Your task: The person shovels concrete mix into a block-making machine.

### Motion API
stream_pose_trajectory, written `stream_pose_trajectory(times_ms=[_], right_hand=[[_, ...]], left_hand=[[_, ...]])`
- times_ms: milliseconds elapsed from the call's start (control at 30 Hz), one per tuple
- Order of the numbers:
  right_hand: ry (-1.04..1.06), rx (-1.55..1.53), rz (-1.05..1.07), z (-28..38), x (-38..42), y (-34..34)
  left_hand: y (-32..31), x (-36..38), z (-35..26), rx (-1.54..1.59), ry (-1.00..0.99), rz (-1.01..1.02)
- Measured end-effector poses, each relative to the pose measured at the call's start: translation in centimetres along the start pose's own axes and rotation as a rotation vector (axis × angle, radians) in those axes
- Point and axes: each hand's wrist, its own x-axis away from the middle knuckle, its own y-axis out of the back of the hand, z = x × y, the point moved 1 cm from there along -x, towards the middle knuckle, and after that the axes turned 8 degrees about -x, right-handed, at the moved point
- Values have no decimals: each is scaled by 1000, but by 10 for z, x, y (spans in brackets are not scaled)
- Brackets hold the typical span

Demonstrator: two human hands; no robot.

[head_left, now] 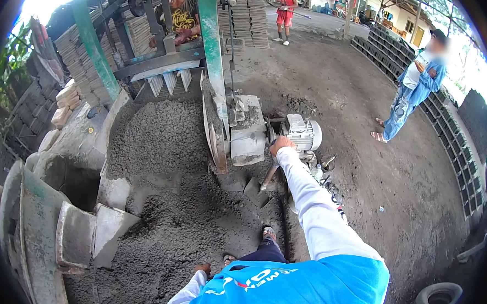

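My right hand (281, 146) is stretched forward beside the grey electric motor (306, 134), its fingers wrapped round the upper end of a shovel (269, 177). The shovel's wooden handle slants down to a metal blade that rests at the edge of the dark, damp mix. Low in the view, my left hand (203, 268) is held close to my body over the mix, with its fingers curled in; nothing shows in it. A large heap of grey mix (164, 134) lies ahead, under the green-framed machine (211, 46).
To the left stands a mixer drum (36, 223) with a chute. A person (184, 17) is behind the machine, another in red (286, 14) stands farther back, and a third in blue (418, 84) is at right. Rows of blocks (448, 129) and tyres (436, 302) line the right side.
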Motion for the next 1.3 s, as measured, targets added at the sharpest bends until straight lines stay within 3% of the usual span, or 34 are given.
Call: stream_pose_trajectory(times_ms=[33,200,333,433,867,1033,1200,1300], right_hand=[[1,2,4,0,0,0],[-6,4,6,-5,-8,-7],[0,-5,-12,-6,-5,-7],[-4,-6,-13,-3,-2,-3],[-31,2,17,10,11,18],[-46,11,10,17,11,18],[-52,22,6,21,13,21],[-58,11,2,17,8,18]], left_hand=[[2,8,-4,4,28,44],[-3,-30,9,-295,-225,73],[-14,-61,21,-144,-119,30],[-3,-4,-2,-56,13,140],[-6,-37,15,225,9,145],[-3,-32,12,219,22,90],[-16,-75,29,255,80,26],[-13,-72,26,136,60,-23]])
